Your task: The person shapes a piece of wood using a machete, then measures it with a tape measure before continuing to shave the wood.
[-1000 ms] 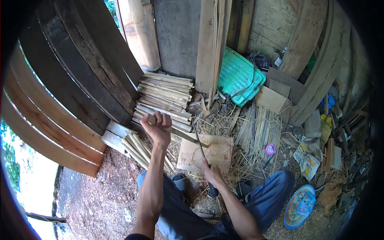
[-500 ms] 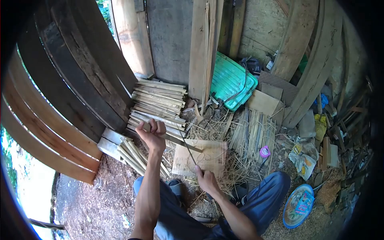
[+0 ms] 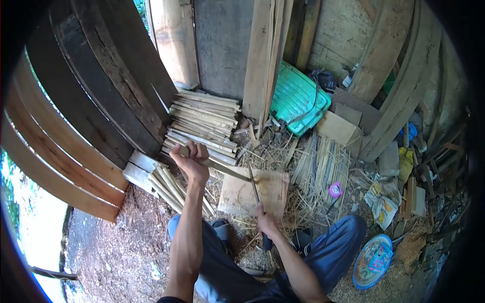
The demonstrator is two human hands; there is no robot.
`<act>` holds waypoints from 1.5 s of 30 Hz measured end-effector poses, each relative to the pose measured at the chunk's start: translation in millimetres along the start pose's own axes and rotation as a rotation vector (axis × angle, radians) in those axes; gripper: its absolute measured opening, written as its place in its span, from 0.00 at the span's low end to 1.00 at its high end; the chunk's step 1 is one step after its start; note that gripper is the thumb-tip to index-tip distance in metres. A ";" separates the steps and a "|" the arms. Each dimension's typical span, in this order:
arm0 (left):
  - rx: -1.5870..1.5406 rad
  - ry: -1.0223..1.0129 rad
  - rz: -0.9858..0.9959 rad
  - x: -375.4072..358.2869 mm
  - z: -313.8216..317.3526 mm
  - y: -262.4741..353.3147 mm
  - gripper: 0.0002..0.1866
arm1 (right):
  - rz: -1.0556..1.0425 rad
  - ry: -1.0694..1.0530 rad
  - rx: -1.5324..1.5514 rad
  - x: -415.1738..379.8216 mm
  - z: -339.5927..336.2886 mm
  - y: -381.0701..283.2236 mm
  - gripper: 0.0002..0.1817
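Note:
My left hand (image 3: 192,161) is closed around a flat bamboo strip (image 3: 227,171), which slants down to the right over the wooden board (image 3: 233,199). In my right hand (image 3: 268,222) is a knife (image 3: 254,188), its thin dark blade pointing up and away and its dark handle end showing below my fist. The blade crosses the strip near its far end in this view. Beneath both, the square board lies on the littered ground between my feet.
Split strips (image 3: 202,118) are stacked behind my left hand, with a smaller bundle (image 3: 166,189) nearer. Thin slivers (image 3: 326,161) lie right of the board beside a pink tape measure (image 3: 335,190). A green crate (image 3: 298,96) leans behind; a blue-rimmed basin (image 3: 356,275) stands by my right knee.
The knife has turned from leaning left to nearly upright, and my right hand has shifted slightly right. My left hand still holds the strip, its fist slightly lower relative to the wall.

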State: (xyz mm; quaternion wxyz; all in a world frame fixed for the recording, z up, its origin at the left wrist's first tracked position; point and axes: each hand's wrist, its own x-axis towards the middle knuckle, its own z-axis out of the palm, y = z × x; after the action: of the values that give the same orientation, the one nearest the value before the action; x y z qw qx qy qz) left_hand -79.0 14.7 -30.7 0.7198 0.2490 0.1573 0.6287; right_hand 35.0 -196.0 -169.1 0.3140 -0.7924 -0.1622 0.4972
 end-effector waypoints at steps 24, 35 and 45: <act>0.076 0.027 0.084 5.4 7.8 -19.2 0.24 | -0.026 0.016 -0.044 -17.3 -1.9 -12.8 0.38; 0.168 0.211 0.263 -1.9 10.0 -16.7 0.22 | -0.121 0.148 -0.076 20.0 14.0 30.7 0.38; 0.090 0.176 0.230 3.2 21.6 -14.0 0.20 | 0.068 -0.084 0.252 18.0 -0.7 50.5 0.32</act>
State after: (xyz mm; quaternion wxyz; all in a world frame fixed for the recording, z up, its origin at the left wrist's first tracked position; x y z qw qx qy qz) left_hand -55.2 13.2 -20.4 0.6144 0.2411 0.2182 0.7188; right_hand 41.0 -223.9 -214.5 0.3871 -0.7302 -0.0846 0.5566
